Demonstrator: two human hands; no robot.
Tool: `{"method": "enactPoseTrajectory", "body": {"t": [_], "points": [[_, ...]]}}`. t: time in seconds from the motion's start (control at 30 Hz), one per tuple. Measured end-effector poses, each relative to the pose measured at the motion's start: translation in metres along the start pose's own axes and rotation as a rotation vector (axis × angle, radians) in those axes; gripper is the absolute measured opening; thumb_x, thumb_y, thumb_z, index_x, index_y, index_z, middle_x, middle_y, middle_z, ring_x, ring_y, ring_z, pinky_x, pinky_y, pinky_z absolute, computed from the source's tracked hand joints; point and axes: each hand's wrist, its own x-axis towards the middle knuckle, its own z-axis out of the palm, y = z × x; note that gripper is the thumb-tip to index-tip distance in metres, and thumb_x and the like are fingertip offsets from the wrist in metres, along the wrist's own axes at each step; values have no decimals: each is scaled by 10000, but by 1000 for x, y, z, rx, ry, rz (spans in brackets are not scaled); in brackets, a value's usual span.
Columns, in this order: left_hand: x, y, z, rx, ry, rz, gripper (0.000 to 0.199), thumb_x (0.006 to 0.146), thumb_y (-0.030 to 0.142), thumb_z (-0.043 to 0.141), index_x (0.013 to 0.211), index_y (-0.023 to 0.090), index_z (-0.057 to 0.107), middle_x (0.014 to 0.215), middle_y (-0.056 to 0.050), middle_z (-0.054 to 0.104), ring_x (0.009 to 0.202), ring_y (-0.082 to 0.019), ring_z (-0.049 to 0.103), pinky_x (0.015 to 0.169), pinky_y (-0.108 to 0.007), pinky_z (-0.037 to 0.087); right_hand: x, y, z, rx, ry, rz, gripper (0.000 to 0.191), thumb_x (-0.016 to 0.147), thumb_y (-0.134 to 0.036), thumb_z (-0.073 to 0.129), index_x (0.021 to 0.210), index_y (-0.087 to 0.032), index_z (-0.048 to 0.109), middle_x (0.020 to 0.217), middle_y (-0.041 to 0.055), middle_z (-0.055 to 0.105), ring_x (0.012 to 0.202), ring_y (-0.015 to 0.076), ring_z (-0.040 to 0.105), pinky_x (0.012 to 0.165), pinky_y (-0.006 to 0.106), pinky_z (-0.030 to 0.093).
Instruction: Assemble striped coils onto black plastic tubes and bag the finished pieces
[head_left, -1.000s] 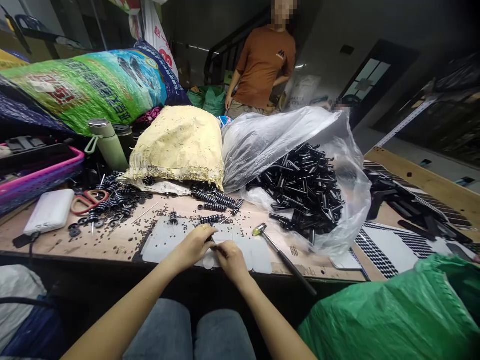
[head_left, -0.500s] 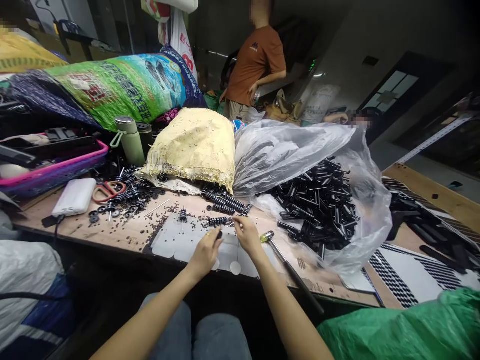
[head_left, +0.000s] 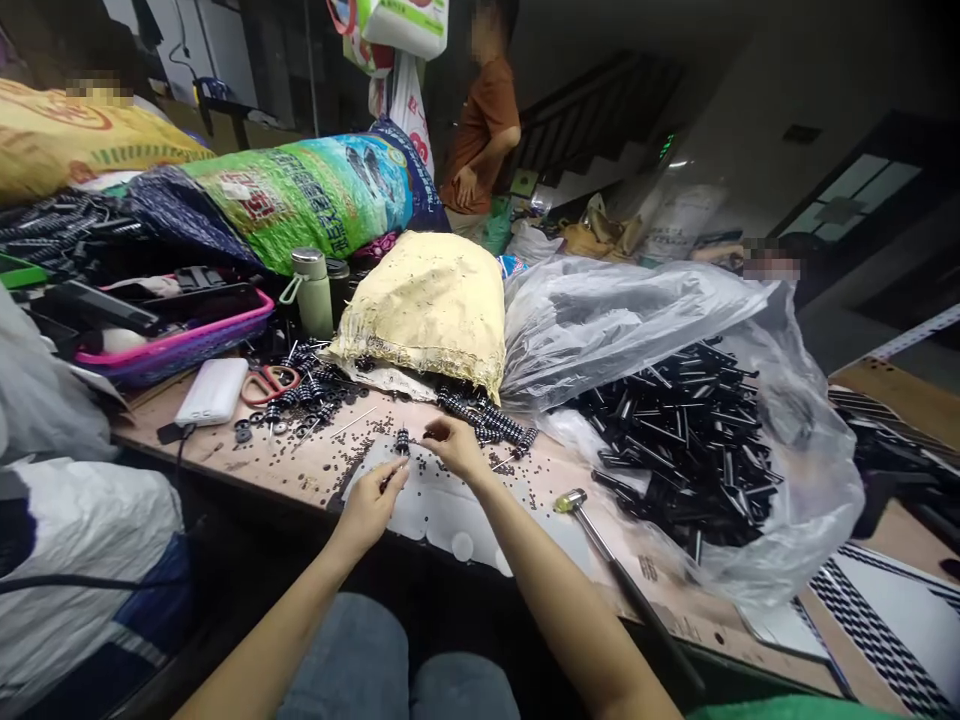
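Observation:
My left hand (head_left: 375,500) is closed, with a small dark piece (head_left: 386,484) showing between thumb and fingers; its kind is unclear. Its fingertips meet the lower end of a pin strung with black rings (head_left: 403,440), which lies on a pale sheet (head_left: 420,510). Just right of that ringed pin is my right hand (head_left: 452,447), fingers bent and tips pinched together; anything in them is too small to name. Behind the right hand, several similar ringed pieces (head_left: 487,418) lie in a row. Tiny dark rings (head_left: 360,440) are scattered over the table.
A yellow sack (head_left: 427,300) stands behind the hands. To the right are a hammer (head_left: 600,545) and a clear plastic bag (head_left: 810,480) of black tubes (head_left: 682,440). Scissors (head_left: 270,384), a white power bank (head_left: 213,392) and a green bottle (head_left: 311,295) stand left. A person (head_left: 484,130) is beyond.
Both hands have moved left from one ringed piece to the ringed pin on the sheet. The piece formerly between them is out of the fingers. The view has shifted; the person beyond has turned.

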Motion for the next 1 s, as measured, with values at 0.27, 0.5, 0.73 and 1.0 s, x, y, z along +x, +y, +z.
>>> {"method": "enactPoseTrajectory", "body": {"t": [0.27, 0.5, 0.73, 1.0], "points": [[-1, -5, -14, 164, 2, 82, 394, 819, 403, 409, 1085, 165, 576, 1102, -79, 592, 1048, -203, 524, 920, -338, 401, -25, -30, 30, 366, -48, 50, 195, 631, -238, 641, 807, -157, 629, 725, 26, 659, 683, 146, 613, 628, 265, 502], [-3, -10, -29, 158, 30, 114, 375, 819, 399, 414, 1083, 191, 579, 1108, -70, 589, 1046, -201, 527, 914, -338, 407, -21, -47, 36, 399, -8, 47, 170, 626, -226, 634, 786, -167, 634, 708, 29, 656, 680, 163, 611, 637, 292, 503], [-1, -20, -53, 130, 88, 17, 453, 807, 405, 423, 1194, 180, 489, 1075, -77, 602, 1037, -210, 531, 913, -353, 403, -24, -69, 49, 283, -104, -207, 194, 711, -171, 524, 856, -220, 643, 910, 35, 640, 811, 158, 598, 734, 290, 490], [5, -32, -78, -46, 276, -106, 407, 770, 498, 439, 977, 168, 559, 728, -20, 611, 512, -124, 549, 518, -240, 462, 58, -80, 87, -103, -157, -183, 285, 853, -220, 392, 1094, -193, 541, 1151, 81, 528, 1083, 218, 434, 901, 393, 360]]}}
